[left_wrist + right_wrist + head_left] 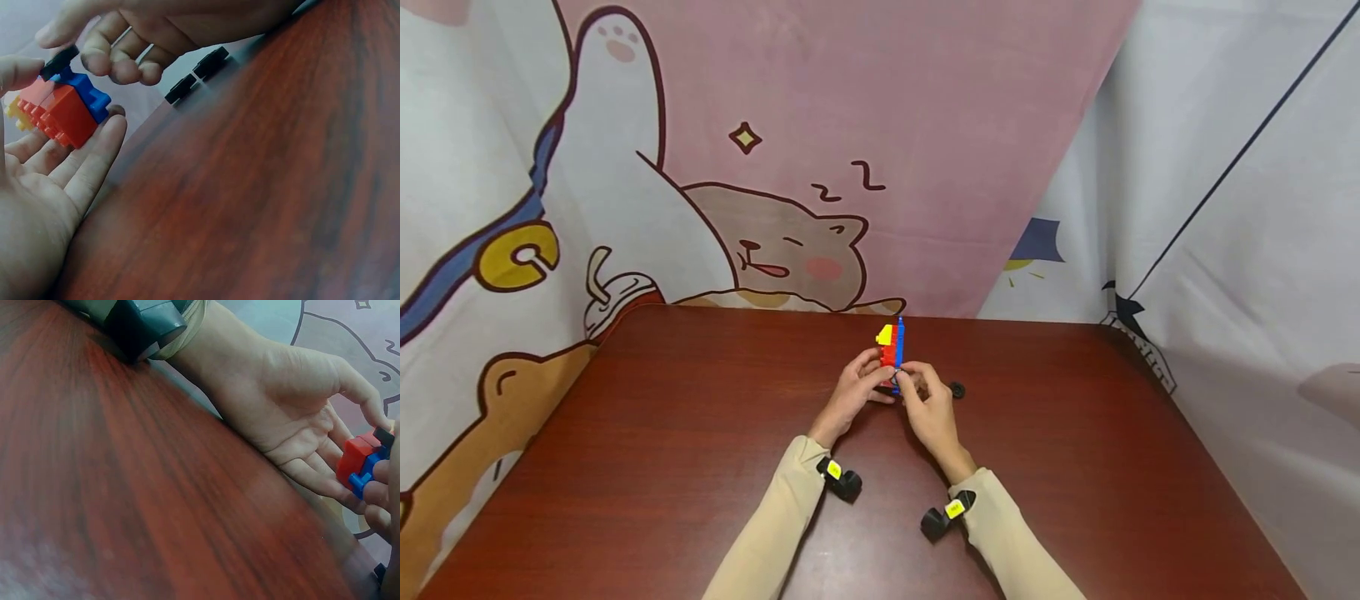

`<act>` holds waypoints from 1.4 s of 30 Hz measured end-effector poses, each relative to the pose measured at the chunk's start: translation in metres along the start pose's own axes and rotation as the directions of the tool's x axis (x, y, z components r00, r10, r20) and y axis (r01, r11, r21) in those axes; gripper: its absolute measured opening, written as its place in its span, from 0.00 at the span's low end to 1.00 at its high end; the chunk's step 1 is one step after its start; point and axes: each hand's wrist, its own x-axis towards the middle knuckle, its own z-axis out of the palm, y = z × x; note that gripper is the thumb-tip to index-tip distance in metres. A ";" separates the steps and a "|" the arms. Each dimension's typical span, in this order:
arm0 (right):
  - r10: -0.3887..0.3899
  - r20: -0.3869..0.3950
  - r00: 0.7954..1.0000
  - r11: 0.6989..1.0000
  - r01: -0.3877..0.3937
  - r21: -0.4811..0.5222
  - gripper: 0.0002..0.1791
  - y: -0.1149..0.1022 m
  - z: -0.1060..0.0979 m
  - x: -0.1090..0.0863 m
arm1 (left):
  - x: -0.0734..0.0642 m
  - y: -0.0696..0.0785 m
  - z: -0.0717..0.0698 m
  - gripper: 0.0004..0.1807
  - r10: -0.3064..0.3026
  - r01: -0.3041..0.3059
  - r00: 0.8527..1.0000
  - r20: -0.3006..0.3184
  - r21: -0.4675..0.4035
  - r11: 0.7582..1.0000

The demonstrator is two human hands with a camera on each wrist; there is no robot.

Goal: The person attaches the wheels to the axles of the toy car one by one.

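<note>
My left hand (pixel 850 398) holds a small toy vehicle of building blocks (pixel 67 115), with fingers beneath it and the thumb on its near side. The blocks are red with a yellow one at one end, and a blue base (pixel 91 97) runs along the side facing my right hand. At the base sits a black wheel (pixel 60 62). My right hand (pixel 934 412) pinches at this wheel, its thumb and fingers close against the blue side. In the right wrist view, the other hand's fingers partly cover the blue base.
Two loose black wheels (pixel 181 89) stand on the brown table (pixel 700 467) just beyond my right hand. A camera is strapped to each wrist. A printed curtain (pixel 925 125) hangs behind the table's far edge.
</note>
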 end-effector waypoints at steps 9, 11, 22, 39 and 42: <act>0.163 0.014 0.987 0.986 -0.162 -0.048 0.09 0.033 0.003 -0.003 | 0.001 -0.001 0.001 0.25 -0.012 0.012 1.000 0.006 -0.005 1.000; 0.183 0.030 0.983 0.982 -0.181 -0.061 0.09 0.035 0.003 -0.003 | 0.001 -0.001 0.000 0.25 -0.013 0.013 1.000 0.008 -0.011 1.000; 0.233 0.067 0.970 0.970 -0.227 -0.092 0.13 0.033 0.000 -0.003 | 0.001 -0.002 -0.001 0.27 -0.015 0.015 1.000 0.009 0.000 1.000; 0.235 0.114 0.965 0.970 -0.226 -0.086 0.14 0.032 0.001 -0.004 | -0.001 -0.001 -0.001 0.30 -0.018 0.017 1.000 0.021 0.030 0.999; 0.240 0.094 0.966 0.969 -0.233 -0.083 0.14 0.032 0.000 -0.003 | 0.000 0.000 -0.001 0.30 -0.018 0.017 0.999 0.030 0.022 1.000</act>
